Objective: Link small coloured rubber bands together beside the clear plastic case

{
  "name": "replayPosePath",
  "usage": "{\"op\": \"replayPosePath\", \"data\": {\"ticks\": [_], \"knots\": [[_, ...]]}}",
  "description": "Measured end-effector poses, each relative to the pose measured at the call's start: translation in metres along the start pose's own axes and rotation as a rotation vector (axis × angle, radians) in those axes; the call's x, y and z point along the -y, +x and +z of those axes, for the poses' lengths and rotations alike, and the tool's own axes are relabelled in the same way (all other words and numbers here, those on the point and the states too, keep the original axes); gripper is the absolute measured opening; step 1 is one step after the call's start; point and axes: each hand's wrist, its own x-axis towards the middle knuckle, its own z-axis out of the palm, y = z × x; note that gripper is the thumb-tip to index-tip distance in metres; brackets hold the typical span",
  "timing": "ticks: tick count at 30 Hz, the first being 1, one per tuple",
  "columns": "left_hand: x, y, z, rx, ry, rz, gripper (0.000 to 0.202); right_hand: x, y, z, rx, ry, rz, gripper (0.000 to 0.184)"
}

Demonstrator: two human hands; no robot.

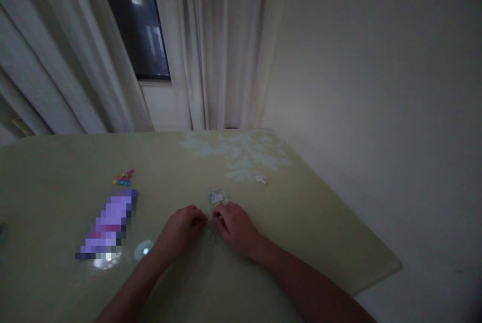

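A small clear plastic packet [217,196] with a pale label lies on the table between my hands. My left hand [185,225] is closed in a pinch, its fingertips at the packet's left edge. My right hand [234,225] bends over the packet's right side, thumb and fingers pinched together on it. The fingertips of both hands almost meet. Transparent plastic also shows below them, but its outline is faint, and the exact spot under the fingers is hidden.
Small white pieces [261,179] lie beyond my right hand. To the left are a heap of little multicoloured pieces [123,178] and a blurred purple packet [109,222]. The table [316,227] borders a wall on the right and curtains [226,51] at the back.
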Motion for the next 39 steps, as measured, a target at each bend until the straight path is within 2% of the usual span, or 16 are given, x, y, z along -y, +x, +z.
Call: {"op": "replayPosePath", "data": {"ticks": [8,14,20,26,30,35,39], "knots": [[-0.005,-0.002,-0.002,-0.015,0.037,0.014,0.023,0.004,0.0,-0.001,0.002,0.038,-0.109,0.007],[-0.005,-0.007,0.0,0.049,0.099,-0.007,0.018,0.002,0.0,0.002,0.028,0.004,-0.075,0.006],[-0.008,-0.013,0.007,0.034,0.259,0.047,0.023,0.002,0.0,0.0,-0.048,0.051,-0.069,0.006],[-0.008,-0.006,0.003,-0.094,0.018,0.06,0.02,0.002,-0.001,-0.005,-0.104,0.126,-0.032,0.007],[-0.006,-0.005,-0.001,-0.194,-0.065,0.131,0.023,0.001,0.0,-0.006,-0.141,0.163,0.021,0.005],[-0.009,-0.007,-0.007,-0.258,-0.13,0.136,0.021,-0.003,0.0,-0.005,-0.187,0.191,0.041,0.004],[-0.012,-0.006,-0.011,-0.291,-0.319,0.103,0.024,-0.003,0.001,-0.007,-0.216,0.245,0.086,0.003]]}}
